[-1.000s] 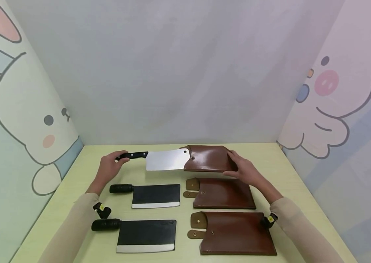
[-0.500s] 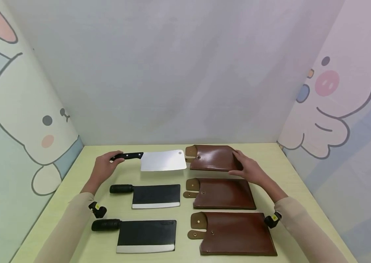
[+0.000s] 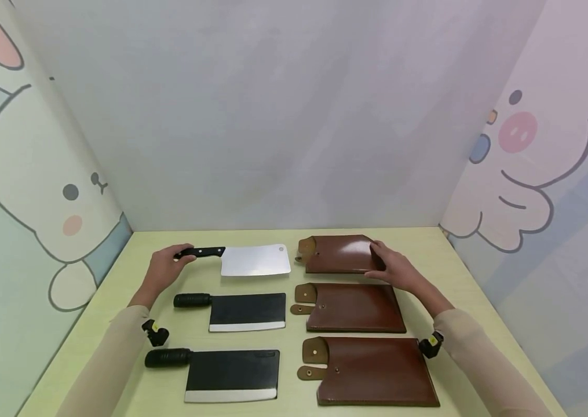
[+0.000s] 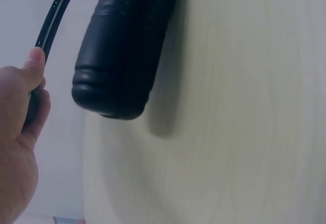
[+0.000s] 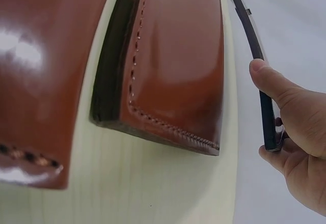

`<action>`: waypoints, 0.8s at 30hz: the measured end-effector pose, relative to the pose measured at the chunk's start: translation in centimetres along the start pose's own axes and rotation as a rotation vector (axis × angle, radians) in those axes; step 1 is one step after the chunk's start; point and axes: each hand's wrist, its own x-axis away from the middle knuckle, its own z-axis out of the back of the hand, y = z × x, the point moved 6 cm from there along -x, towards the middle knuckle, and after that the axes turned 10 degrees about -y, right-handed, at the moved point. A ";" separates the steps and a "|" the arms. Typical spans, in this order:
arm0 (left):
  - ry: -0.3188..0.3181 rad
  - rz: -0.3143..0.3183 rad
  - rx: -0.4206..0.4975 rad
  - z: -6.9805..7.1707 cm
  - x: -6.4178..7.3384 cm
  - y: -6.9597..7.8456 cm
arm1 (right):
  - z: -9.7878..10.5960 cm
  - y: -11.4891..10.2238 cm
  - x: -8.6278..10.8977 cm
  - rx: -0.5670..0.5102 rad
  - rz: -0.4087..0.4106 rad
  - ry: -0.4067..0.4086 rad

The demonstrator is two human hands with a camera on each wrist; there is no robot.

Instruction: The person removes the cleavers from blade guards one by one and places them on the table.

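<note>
My left hand (image 3: 162,269) pinches the black riveted handle of a silver cleaver (image 3: 255,260) at the back left; thumb and fingers close on the handle (image 4: 51,23) in the left wrist view. The blade points right, with a small hole near its tip. Across from it, my right hand (image 3: 397,267) grips the closed end of a brown leather knife sheath (image 3: 343,255), thumb on one side and fingers on the other. The sheath's mouth and tan straps face the blade, a narrow gap between them. In the right wrist view this sheath (image 5: 254,40) shows edge-on.
Nearer on the pale wooden table (image 3: 111,278) lie two dark-bladed cleavers, a middle cleaver (image 3: 247,310) and a front cleaver (image 3: 233,373). To their right lie a middle sheath (image 3: 358,307) and a larger front sheath (image 3: 377,370). A grey wall (image 3: 283,145) stands behind.
The silver cleaver and the sheath overlapped a second ago and are now apart. The cleaver has moved left, the sheath right, and both have come lower toward the table.
</note>
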 end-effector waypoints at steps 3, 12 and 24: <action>-0.012 0.007 -0.005 -0.1 0.0 -0.2 | -0.2 0.1 -0.1 -0.006 -0.002 -0.007; -0.075 0.035 -0.028 -0.8 -0.1 -1.1 | -0.7 0.4 -0.6 -0.012 -0.032 -0.038; -0.146 0.083 0.003 -1.7 0.0 -2.3 | -0.9 1.4 -1.1 0.016 -0.067 -0.063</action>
